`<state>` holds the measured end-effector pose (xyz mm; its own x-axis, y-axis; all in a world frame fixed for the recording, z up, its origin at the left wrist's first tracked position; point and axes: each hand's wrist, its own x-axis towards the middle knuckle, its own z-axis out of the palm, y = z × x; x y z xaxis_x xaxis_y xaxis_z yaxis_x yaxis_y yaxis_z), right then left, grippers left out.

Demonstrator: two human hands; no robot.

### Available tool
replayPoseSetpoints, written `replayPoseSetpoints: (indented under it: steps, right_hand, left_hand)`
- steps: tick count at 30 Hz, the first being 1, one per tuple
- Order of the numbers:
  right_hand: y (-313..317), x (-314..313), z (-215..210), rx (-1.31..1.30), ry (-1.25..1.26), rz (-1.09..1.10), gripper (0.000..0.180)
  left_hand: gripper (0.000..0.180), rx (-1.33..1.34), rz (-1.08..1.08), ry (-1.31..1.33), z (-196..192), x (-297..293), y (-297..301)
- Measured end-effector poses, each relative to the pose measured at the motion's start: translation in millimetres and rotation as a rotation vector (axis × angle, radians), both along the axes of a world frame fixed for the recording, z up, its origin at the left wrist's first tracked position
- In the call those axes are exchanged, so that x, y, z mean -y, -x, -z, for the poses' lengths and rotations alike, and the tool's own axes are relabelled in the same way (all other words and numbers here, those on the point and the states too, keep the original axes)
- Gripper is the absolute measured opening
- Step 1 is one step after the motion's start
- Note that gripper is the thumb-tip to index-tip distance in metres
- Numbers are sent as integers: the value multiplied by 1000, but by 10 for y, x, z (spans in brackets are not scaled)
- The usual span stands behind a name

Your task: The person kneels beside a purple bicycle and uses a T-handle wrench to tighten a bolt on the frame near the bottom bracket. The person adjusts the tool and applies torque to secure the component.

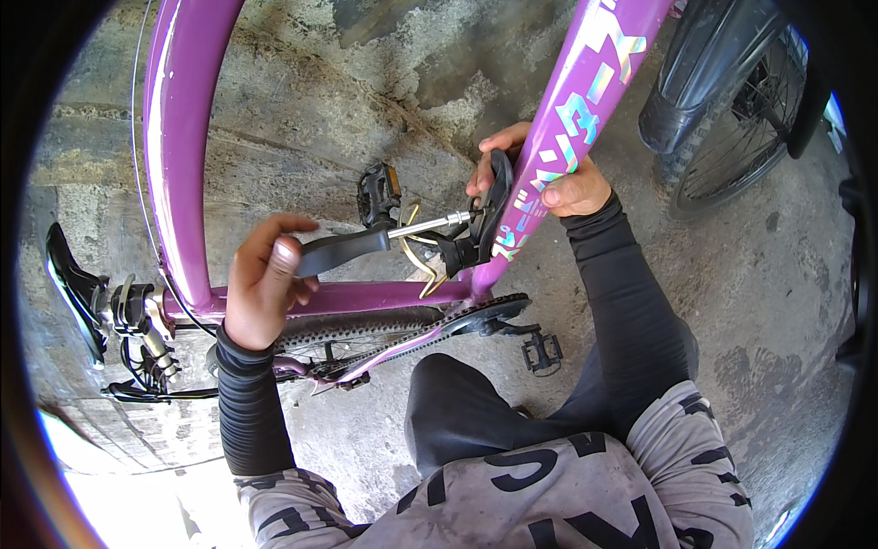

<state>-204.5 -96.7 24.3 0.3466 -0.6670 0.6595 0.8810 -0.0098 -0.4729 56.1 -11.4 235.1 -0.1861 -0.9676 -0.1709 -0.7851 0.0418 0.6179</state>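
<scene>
Purple tube fills right hand; left hand holds screwdriver pointing right, nearly crosswise.

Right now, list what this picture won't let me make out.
In the head view:
- Where the driver meets the black piece: too small and dark.
- Palm of the right grip: hidden behind the purple tube.
- That tube's upper end: cut off by the top edge.

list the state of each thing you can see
screwdriver: in left hand, tip at black fitting
left hand: curled at screwdriver's handle
right hand: around purple tube
purple tube: slanted, gripped
black fitting: beside purple tube, fastening unclear
gold-coloured piece: partly behind screwdriver's shaft
spoked wheel: partly covered
</scene>
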Motion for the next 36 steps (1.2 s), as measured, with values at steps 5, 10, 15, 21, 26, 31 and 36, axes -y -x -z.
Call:
replayPoseSetpoints:
  steps: [5, 10, 15, 21, 26, 31, 36]
  right_hand:
    - [-5, -1, -25, -8, -1, -3, 69]
    - [0, 7, -1, -10, 2, 7, 70]
    - [-3, 15, -14, 2, 14, -12, 70]
    - [-5, 7, -24, -9, -1, 2, 70]
    - [10, 11, -14, -10, 7, 3, 69]
    - [0, -21, -50, -12, -11, 9, 68]
    - [1, -19, -37, -11, -2, 21, 66]
  left_hand:
    - [34, 81, 58, -4, -28, 17, -41]
    - [29, 50, 225, 408, 198, 8, 26]
    - [26, -49, -101, -171, -33, 4, -59]
    - [22, 285, 337, 461, 63, 12, 15]
    - [44, 67, 165, 292, 55, -46, 18]
    - [46, -36, 16, -218, -90, -5, -128]
    - [29, 189, 297, 387, 151, -22, -45]
